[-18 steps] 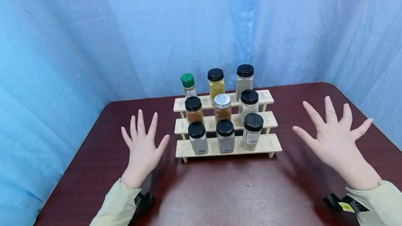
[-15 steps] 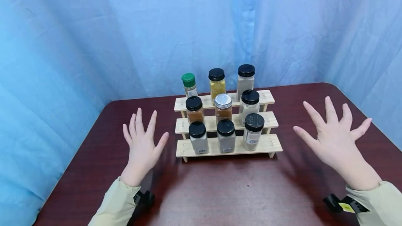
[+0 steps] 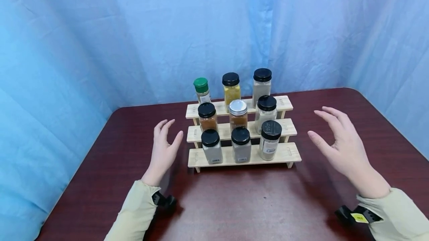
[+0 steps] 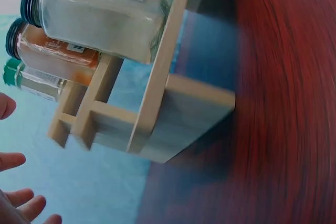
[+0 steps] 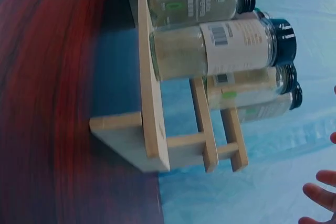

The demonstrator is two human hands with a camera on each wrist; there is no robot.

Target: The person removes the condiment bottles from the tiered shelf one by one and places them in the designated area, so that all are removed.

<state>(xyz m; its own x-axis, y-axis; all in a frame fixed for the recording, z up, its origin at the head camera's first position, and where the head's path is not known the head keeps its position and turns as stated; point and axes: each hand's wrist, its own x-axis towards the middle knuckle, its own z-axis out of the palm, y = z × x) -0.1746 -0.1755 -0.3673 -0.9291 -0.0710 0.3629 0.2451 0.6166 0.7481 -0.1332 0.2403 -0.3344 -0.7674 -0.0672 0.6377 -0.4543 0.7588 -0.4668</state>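
A three-tier wooden rack (image 3: 288, 154) carries several spice jars in three rows. The front row has two black-lidded square jars, a left one (image 3: 212, 154) and a middle one (image 3: 241, 152), beside a round shaker jar (image 3: 268, 148). Behind them stand an orange-brown jar (image 3: 208, 123), a silver-lidded jar (image 3: 238, 120) and a pale jar (image 3: 264, 117). At the back are a green-capped jar (image 3: 202, 97), a yellow jar (image 3: 232, 94) and a grey jar (image 3: 261, 90). My left hand (image 3: 162, 152) hovers left of the rack, my right hand (image 3: 348, 151) to its right; both hold nothing, fingers slightly bent.
The rack stands on a dark red-brown wooden table (image 3: 241, 203). A blue curtain (image 3: 187, 28) hangs behind the table and along both sides. Each wrist wears a black strap with a small camera, the left camera (image 3: 167, 203) and the right camera (image 3: 344, 214).
Both hands have turned and drawn inward toward the rack, the left moving right and the right moving slightly left. Their spread fingers have come closer together and bent. The jars and rack stay put.
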